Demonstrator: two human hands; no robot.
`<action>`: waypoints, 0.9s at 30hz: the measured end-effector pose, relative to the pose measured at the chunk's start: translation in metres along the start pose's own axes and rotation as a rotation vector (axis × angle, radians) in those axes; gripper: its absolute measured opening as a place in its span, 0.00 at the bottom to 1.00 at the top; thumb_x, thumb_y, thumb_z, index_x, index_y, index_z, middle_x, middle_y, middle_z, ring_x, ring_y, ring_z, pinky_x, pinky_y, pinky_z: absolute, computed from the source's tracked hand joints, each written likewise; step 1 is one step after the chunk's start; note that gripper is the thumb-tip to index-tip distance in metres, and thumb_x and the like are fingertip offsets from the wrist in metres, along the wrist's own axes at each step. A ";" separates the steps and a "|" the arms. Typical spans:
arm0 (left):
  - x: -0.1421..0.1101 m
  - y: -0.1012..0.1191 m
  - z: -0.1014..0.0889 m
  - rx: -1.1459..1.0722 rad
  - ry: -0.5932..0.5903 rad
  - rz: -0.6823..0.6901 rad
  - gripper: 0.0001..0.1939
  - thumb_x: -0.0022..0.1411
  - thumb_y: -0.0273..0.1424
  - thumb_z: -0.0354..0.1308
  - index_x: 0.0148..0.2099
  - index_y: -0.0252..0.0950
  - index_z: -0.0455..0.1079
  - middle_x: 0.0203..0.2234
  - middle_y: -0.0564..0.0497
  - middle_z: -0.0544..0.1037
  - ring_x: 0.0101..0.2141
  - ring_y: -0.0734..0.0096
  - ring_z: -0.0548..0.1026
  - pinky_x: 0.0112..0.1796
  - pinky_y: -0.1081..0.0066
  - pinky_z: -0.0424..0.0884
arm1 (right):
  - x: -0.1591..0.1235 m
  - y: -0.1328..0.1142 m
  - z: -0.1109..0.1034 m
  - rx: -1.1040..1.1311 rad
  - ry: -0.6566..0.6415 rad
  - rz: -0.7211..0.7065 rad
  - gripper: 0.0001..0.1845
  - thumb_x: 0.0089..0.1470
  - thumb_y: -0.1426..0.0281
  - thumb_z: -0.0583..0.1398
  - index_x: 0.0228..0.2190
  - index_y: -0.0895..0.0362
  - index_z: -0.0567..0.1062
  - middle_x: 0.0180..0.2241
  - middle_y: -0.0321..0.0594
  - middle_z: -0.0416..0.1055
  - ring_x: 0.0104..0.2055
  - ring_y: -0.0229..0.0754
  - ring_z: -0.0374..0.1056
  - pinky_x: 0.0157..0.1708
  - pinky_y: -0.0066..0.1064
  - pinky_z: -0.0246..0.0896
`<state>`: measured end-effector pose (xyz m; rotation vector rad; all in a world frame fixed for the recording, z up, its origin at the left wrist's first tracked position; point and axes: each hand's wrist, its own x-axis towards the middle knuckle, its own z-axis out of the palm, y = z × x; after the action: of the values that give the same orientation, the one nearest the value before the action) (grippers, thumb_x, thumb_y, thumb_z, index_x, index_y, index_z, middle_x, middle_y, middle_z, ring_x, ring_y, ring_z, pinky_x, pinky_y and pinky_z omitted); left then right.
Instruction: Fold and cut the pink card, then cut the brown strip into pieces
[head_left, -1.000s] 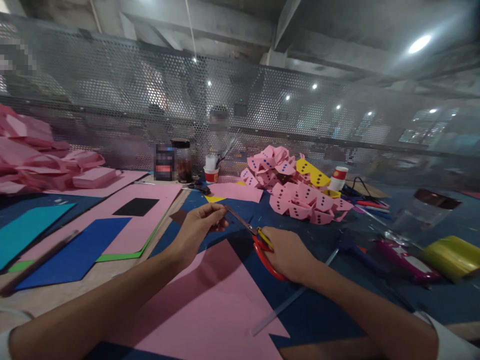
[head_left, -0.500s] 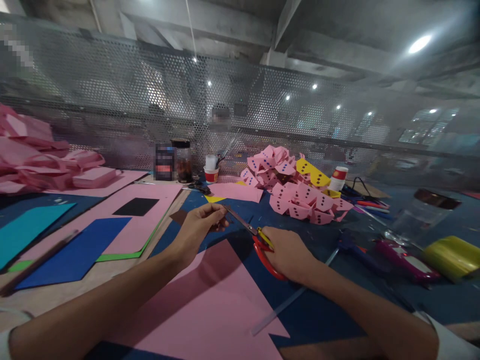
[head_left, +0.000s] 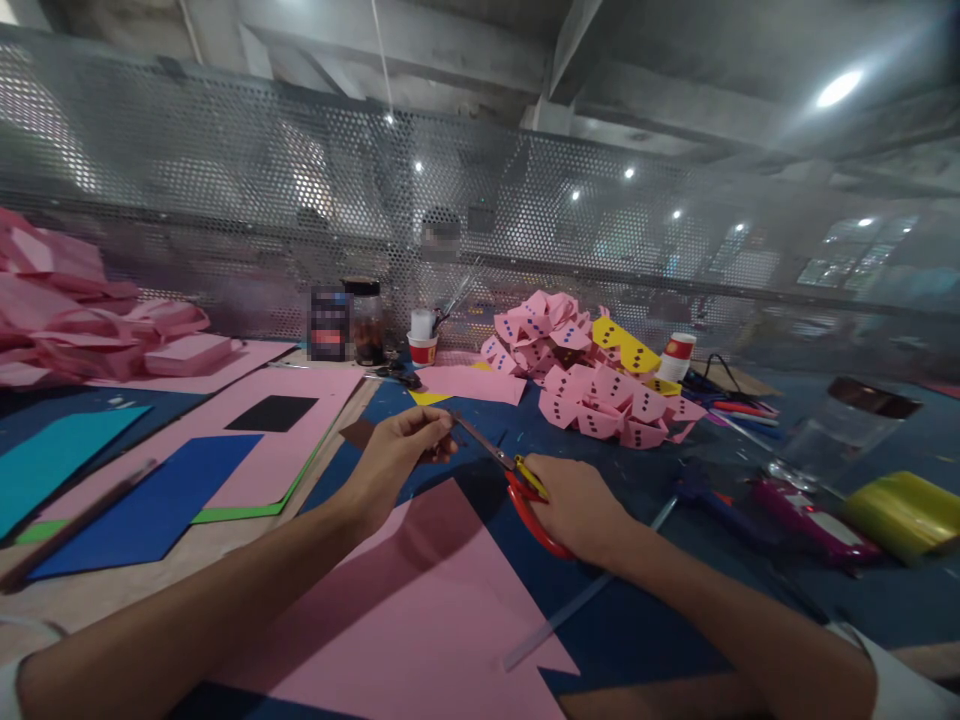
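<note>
My right hand point(head_left: 581, 505) is closed round the red and yellow handles of a pair of scissors point(head_left: 487, 442). The blades point away to the left and reach the fingertips of my left hand point(head_left: 409, 440). Those fingers are pinched together by the blade tips; whatever they hold is too small or hidden to make out. A brown scrap point(head_left: 357, 433) shows just behind the left hand, and I cannot tell whether it is held. Below both hands lies a large pink sheet point(head_left: 420, 600) with my arm's shadow across it. A clear glue stick point(head_left: 555, 622) rests over its right edge.
Blue point(head_left: 165, 500), teal and black sheets lie at left on pink card. Pink folded pieces point(head_left: 615, 400) with dots are heaped behind the hands. At right are a dark glue gun point(head_left: 724, 505), a magenta tool point(head_left: 814, 522), a yellow roll point(head_left: 904, 512) and a clear jar point(head_left: 844, 435).
</note>
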<state>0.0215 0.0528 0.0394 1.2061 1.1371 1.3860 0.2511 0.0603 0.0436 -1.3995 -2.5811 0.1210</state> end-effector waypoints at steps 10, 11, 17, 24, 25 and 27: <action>-0.001 0.001 0.000 -0.001 0.009 -0.004 0.12 0.57 0.40 0.62 0.35 0.36 0.72 0.25 0.52 0.76 0.28 0.72 0.72 0.32 0.74 0.66 | -0.001 0.001 -0.001 0.020 0.012 -0.016 0.13 0.59 0.59 0.54 0.30 0.56 0.68 0.28 0.36 0.72 0.27 0.36 0.65 0.25 0.29 0.38; -0.001 0.001 0.001 -0.002 0.009 -0.005 0.12 0.57 0.40 0.62 0.35 0.36 0.72 0.25 0.52 0.76 0.28 0.72 0.72 0.32 0.73 0.66 | -0.001 0.001 -0.001 0.022 0.013 -0.019 0.13 0.59 0.59 0.54 0.30 0.56 0.68 0.28 0.36 0.72 0.27 0.36 0.65 0.25 0.29 0.38; -0.002 0.003 0.002 0.003 0.009 -0.008 0.12 0.56 0.40 0.63 0.34 0.35 0.72 0.25 0.52 0.76 0.27 0.73 0.71 0.31 0.74 0.65 | -0.001 0.002 0.000 0.006 0.020 -0.028 0.13 0.58 0.59 0.54 0.30 0.56 0.68 0.27 0.36 0.72 0.28 0.37 0.65 0.25 0.29 0.38; -0.002 0.004 0.002 -0.006 -0.003 -0.015 0.13 0.57 0.40 0.63 0.36 0.36 0.72 0.26 0.52 0.76 0.28 0.73 0.71 0.32 0.74 0.65 | 0.000 0.002 0.000 -0.007 -0.002 -0.014 0.13 0.59 0.60 0.54 0.31 0.56 0.69 0.28 0.37 0.72 0.28 0.37 0.66 0.25 0.30 0.39; -0.003 0.004 0.002 -0.002 -0.006 -0.017 0.13 0.57 0.40 0.62 0.36 0.35 0.72 0.26 0.51 0.77 0.28 0.73 0.71 0.32 0.74 0.65 | 0.001 0.002 0.000 -0.009 0.000 -0.013 0.13 0.59 0.60 0.54 0.31 0.56 0.69 0.28 0.37 0.73 0.29 0.37 0.67 0.25 0.30 0.39; -0.003 0.004 0.001 0.007 -0.013 -0.019 0.13 0.57 0.41 0.62 0.37 0.35 0.73 0.26 0.51 0.77 0.28 0.73 0.71 0.33 0.73 0.66 | 0.001 0.003 0.000 -0.012 0.004 -0.010 0.12 0.59 0.60 0.54 0.31 0.56 0.69 0.29 0.37 0.73 0.29 0.38 0.67 0.26 0.30 0.39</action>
<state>0.0226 0.0497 0.0432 1.2048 1.1430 1.3593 0.2528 0.0628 0.0431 -1.3892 -2.5892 0.1010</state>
